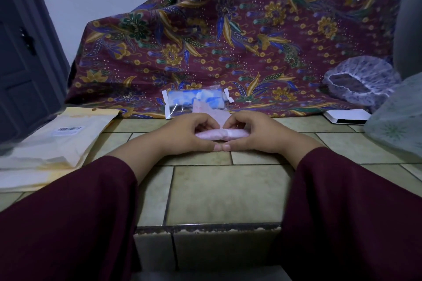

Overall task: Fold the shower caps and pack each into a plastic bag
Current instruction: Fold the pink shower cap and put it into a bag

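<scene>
A pink shower cap (222, 133) lies rolled into a narrow strip on the tiled floor, its unrolled part reaching away from me. My left hand (186, 133) and my right hand (255, 133) press on it from either side, fingers curled over the roll, thumbs meeting in front. Just behind lies a clear plastic bag (194, 100) holding a folded blue-and-white cap. A purple-patterned shower cap (360, 80) sits unfolded at the far right on the cloth.
A maroon floral cloth (228, 41) drapes across the back. Yellowish padded envelopes (57, 143) lie at the left, a white flat box (347, 116) and a pale plastic bag (399, 116) at the right. A dark door (22, 64) stands at far left.
</scene>
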